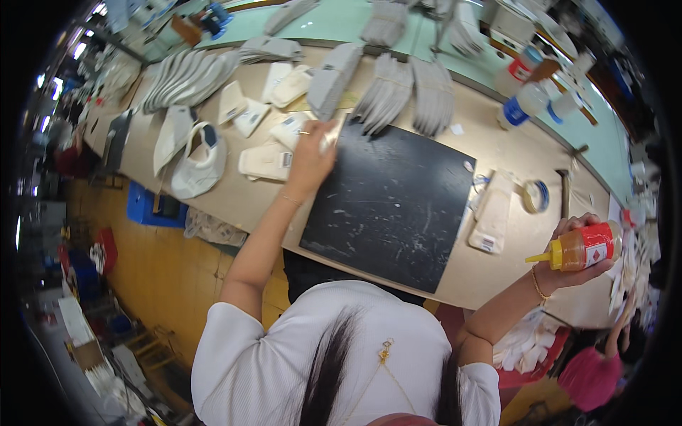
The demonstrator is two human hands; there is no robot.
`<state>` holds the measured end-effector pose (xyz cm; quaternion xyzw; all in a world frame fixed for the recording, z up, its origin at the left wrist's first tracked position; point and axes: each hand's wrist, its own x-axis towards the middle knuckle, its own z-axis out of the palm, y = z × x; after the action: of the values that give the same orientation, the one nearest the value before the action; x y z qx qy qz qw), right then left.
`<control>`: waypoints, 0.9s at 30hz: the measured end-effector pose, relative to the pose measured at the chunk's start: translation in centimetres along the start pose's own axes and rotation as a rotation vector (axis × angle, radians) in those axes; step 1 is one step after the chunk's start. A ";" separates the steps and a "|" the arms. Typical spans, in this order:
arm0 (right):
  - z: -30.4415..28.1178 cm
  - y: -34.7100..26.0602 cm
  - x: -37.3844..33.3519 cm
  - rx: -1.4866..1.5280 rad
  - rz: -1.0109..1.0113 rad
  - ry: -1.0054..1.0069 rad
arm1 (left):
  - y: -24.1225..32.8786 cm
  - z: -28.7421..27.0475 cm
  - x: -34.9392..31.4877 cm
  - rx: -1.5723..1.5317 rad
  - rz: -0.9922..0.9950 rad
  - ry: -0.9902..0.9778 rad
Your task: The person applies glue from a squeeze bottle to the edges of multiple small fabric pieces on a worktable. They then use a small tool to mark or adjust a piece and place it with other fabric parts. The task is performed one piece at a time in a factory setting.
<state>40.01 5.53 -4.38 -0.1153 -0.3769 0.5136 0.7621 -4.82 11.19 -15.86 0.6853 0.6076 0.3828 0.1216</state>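
My right hand (563, 275) is wrapped round a squeeze bottle (584, 248) with a yellow nozzle and red label. It is tilted onto its side, nozzle toward the left, above the table's right end. My left hand (312, 157) is at the far left corner of a scuffed black board (398, 202). Its fingers are closed around a small pale piece, blurred and partly hidden, whose kind I cannot make out. Beside that hand lie cream padded pieces (263, 163) with small labels. Beyond it stand stacks of flat grey pieces (383, 92).
Curved white pieces (199, 167) lie at the left of the table (433, 284). Right of the board are a long cream piece (494, 213) and a tape roll (536, 196). Plastic bottles (523, 104) stand at the back right. A red bin (547, 358) holds white scraps; a person in pink (591, 376) is nearby.
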 end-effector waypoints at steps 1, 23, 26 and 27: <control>0.3 1.1 0.5 -0.014 0.022 0.011 | -2.8 -1.8 -0.4 0.126 -0.043 0.061; 9.5 9.1 2.6 -0.531 -0.060 0.054 | 6.1 -8.9 1.4 -0.927 -0.516 -0.356; 13.8 11.9 3.1 -0.642 -0.132 -0.017 | 10.2 -8.9 1.0 -1.050 -0.650 -0.651; 15.0 12.6 3.4 -0.747 -0.194 -0.080 | 11.1 -9.0 0.8 -1.041 -0.650 -0.707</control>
<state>21.50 10.93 0.44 -0.3287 -0.5765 0.2703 0.6975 -2.67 6.71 -2.45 0.4054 0.4436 0.3225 0.7313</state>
